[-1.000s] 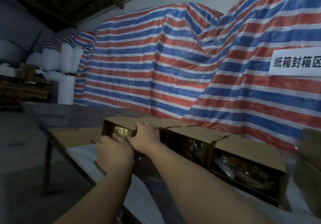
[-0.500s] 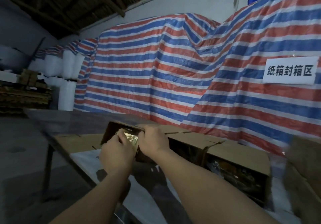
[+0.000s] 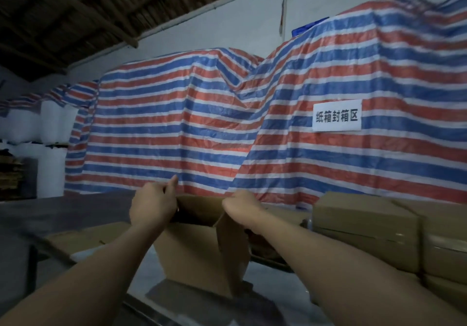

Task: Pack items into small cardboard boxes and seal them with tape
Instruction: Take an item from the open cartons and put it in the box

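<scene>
Cardboard box (image 3: 199,255) at the near middle of the table (image 3: 63,212), top open. Left hand (image 3: 153,205) and right hand (image 3: 242,209) gripping its top edges, fingers curled over flaps. Looks like closing time; next up, folding flaps flat, then tape.

A warehouse packing area: a striped tarpaulin (image 3: 177,123) covers tall stacked goods. On the tarpaulin hangs a white sign (image 3: 336,116); left of it stand white rolls (image 3: 50,171), below it cardboard boxes (image 3: 366,229), above it rough roof beams (image 3: 75,9).
</scene>
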